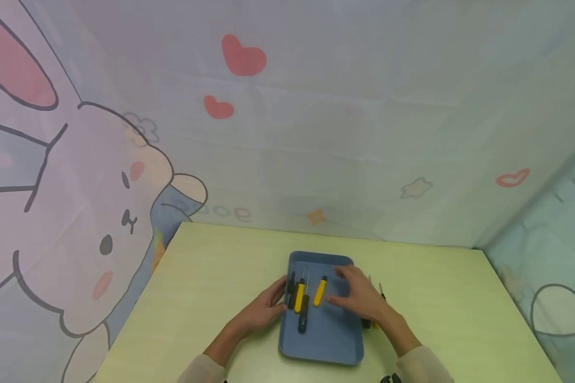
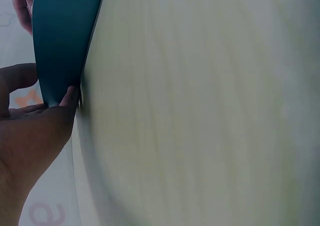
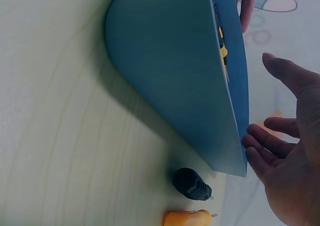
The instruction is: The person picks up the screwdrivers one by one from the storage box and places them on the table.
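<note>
- Lying in the blue tray (image 1: 326, 340), a lone yellow screwdriver (image 1: 320, 292) sits just left of the right hand (image 1: 361, 295), near the thumb yet clear of it.
- The right hand's fingers are loosely spread above the tray's right side, with nothing held between them.
- Over on the other side, the left hand (image 1: 263, 311) grips the tray's left wall with thumb and fingers, beside a cluster of black and yellow screwdrivers (image 1: 304, 315).
- A black-handled tool (image 3: 190, 183) and an orange-handled tool (image 3: 187, 218) lie on the counter (image 1: 441, 308), just outside the tray's right wall.
</note>
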Available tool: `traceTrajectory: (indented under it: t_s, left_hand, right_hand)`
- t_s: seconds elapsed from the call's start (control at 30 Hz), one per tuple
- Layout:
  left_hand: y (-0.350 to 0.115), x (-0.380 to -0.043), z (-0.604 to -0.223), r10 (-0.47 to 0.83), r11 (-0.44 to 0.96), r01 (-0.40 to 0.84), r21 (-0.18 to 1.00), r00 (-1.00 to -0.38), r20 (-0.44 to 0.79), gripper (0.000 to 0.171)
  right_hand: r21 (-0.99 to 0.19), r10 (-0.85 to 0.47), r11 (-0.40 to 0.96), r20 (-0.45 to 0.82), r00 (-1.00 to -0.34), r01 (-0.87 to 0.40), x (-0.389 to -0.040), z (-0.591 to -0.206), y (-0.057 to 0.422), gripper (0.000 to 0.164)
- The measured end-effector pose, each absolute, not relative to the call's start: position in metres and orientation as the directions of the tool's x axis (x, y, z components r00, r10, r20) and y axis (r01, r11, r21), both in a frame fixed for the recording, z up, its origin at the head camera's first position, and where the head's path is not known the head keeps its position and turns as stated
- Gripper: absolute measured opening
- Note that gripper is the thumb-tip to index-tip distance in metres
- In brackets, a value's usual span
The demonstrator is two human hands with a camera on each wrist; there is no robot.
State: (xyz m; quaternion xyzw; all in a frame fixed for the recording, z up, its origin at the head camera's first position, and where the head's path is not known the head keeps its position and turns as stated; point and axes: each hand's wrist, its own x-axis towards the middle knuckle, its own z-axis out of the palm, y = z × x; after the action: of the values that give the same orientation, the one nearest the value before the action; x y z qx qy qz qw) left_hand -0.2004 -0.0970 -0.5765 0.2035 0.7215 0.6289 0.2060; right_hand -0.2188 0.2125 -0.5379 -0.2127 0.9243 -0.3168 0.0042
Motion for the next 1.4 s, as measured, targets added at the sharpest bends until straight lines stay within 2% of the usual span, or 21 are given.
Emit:
traceTrajectory:
  t_s: [0.37,0.63,1.4]
  left_hand:
    - [-0.097,-0.2,-0.574,0.551,0.131,0.045,0.99,-0.834,-0.035,0.074]
    - [-0.096,-0.201,-0.574,0.549,0.132,0.046,0.99,-0.835,-0.034,0.074]
    - [-0.096,-0.2,-0.577,0.552,0.117,0.046,0.992,-0.833,-0.026,0.073]
  right_hand:
    - [-0.563,-0.405,0.727,0.11,-0.908,-0.393,-0.223,-0.542,0.204,0.091]
    - [-0.523,-0.394,0.758,0.109,-0.913,-0.39,-0.227,-0.545,0.198,0.086]
    - [-0.464,-0.365,0.805,0.103,-0.925,-0.369,-0.232,-0.557,0.186,0.088]
